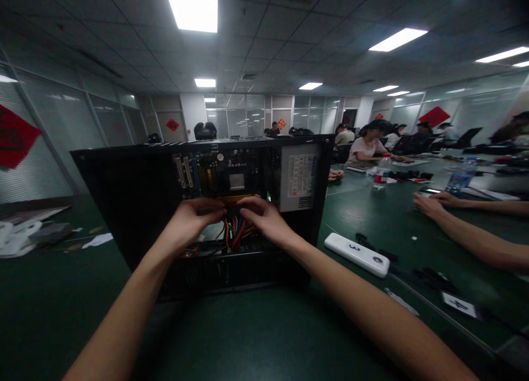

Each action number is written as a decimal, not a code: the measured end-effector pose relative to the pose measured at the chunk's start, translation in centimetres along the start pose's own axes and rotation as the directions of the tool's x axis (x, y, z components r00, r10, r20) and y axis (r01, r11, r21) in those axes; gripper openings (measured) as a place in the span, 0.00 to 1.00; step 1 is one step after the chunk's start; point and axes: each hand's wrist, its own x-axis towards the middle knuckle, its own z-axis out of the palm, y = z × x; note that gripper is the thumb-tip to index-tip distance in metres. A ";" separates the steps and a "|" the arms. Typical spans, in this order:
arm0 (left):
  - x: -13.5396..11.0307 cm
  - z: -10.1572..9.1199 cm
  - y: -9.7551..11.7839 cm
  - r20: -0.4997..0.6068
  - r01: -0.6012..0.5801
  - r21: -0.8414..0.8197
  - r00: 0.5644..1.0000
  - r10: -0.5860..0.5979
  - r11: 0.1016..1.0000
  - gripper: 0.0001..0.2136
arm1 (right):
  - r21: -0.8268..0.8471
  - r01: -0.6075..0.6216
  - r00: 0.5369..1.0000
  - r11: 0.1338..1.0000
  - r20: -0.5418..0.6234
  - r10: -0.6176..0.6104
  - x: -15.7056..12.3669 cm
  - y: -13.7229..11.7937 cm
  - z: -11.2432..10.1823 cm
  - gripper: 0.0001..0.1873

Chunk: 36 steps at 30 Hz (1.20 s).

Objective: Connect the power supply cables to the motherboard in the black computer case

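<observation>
An open black computer case [119,205] stands on the green table in front of me, with its inside facing me. Both my hands reach into it, just below the motherboard's orange-yellow slots [239,199]. My left hand [194,218] has thumb and fingers drawn together at the tips; whatever lies between them is too small to make out. A short gap to its right, my right hand [264,218] is pinched in a similar way, its grip equally unclear. A bundle of red, yellow and black cables [235,232] hangs between and below the fingertips.
A silver power supply [298,177] sits at the case's upper right. On the table [248,337] are a white device marked 3 [357,253], black cables [433,281] and a water bottle [381,174]. A co-worker's hands [432,203] rest at the right.
</observation>
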 end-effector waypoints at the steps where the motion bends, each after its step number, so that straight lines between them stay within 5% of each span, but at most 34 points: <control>1: 0.0 0.1 0.1 -0.013 -0.002 0.006 1.000 0.002 1.000 0.17 | 0.001 -0.004 1.000 1.000 0.003 0.004 0.0 0.0 0.0 0.13; 13: 0.0 2.0 0.1 -0.119 -0.002 -0.015 0.993 0.000 1.000 0.16 | 0.029 -0.027 1.000 0.999 0.007 0.027 0.1 0.4 -0.1 0.14; 22: -0.3 0.9 0.3 0.078 -0.061 0.057 0.995 0.057 0.996 0.20 | 0.038 0.010 1.000 0.999 -0.005 -0.010 0.1 0.3 -0.1 0.13; 30: -0.3 1.7 -0.9 -0.028 -0.325 0.259 0.939 0.344 0.909 0.16 | -0.148 0.066 0.996 0.987 0.063 -0.058 0.0 0.3 -0.6 0.16; 33: 0.1 1.5 -1.8 -0.007 -0.342 0.256 0.934 0.356 0.904 0.14 | -0.405 0.196 0.975 0.893 0.181 -0.132 -0.4 0.1 -0.9 0.24; 36: 0.6 1.5 -3.1 0.056 -0.367 0.286 0.929 0.367 0.885 0.11 | -0.703 0.313 0.942 0.638 0.314 -0.117 -1.0 -0.3 -0.9 0.28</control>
